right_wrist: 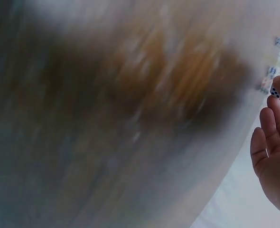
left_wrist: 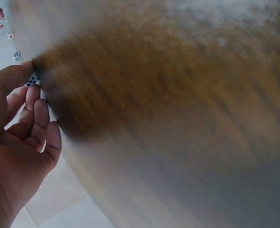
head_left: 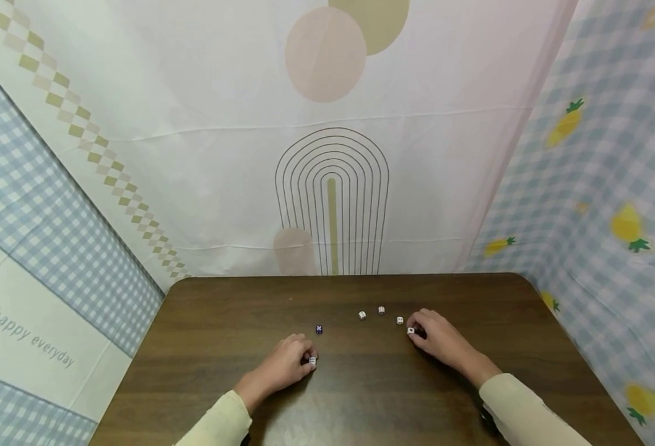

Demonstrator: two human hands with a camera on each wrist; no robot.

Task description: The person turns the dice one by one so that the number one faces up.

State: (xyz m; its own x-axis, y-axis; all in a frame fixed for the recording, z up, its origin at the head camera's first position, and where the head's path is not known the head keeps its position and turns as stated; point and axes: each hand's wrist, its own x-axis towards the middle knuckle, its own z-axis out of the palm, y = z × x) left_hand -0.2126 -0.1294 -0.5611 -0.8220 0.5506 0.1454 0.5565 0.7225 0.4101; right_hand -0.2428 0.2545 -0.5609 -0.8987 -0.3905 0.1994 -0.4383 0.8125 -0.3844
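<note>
A white die (head_left: 312,361) is pinched between the thumb and fingers of my left hand (head_left: 284,364), low over the left-middle of the table. In the left wrist view the same die (left_wrist: 32,80) shows dark pips at the thumb tip. My right hand (head_left: 441,337) pinches another white die (head_left: 410,331), whose pips also show in the right wrist view, where the die (right_wrist: 275,92) sits at the fingertips. Just beyond my left hand lies a dark blue die (head_left: 319,329). A white die (head_left: 400,320) lies close to my right fingers, with two more white dice (head_left: 362,315) (head_left: 381,310) farther left.
The brown wooden table (head_left: 361,402) has rounded far corners. A pale patterned cloth (head_left: 221,186) hangs behind its far edge. Checked cloths (head_left: 600,186) hang at both sides.
</note>
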